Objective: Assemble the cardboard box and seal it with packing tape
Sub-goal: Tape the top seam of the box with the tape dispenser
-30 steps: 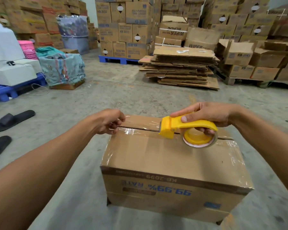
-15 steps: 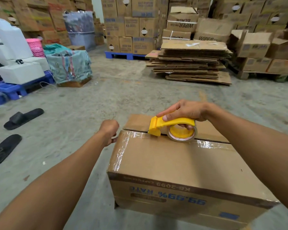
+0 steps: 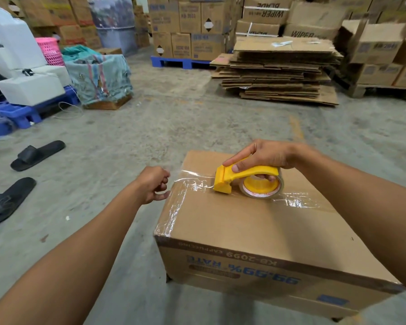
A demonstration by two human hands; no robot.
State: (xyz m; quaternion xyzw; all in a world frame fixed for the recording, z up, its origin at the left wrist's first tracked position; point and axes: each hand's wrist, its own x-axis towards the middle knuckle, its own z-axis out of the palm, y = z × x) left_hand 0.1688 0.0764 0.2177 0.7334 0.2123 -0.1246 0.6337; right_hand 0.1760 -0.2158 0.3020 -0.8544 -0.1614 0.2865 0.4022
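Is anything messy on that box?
Yes. The clear tape at the box's left top edge is wrinkled and bunched, not flat. The left hand is closed beside that edge; the right hand holds the yellow dispenser on top.

A closed brown box [image 3: 244, 231] is set on the floor, its near side printed upside down in blue. Clear tape [image 3: 295, 202] is laid along the top seam and wrinkled over the left edge. A yellow dispenser [image 3: 244, 175] with its tape roll [image 3: 261, 187] is pressed on the seam, and a clear strip [image 3: 192, 174] is stretched from it past the left edge.
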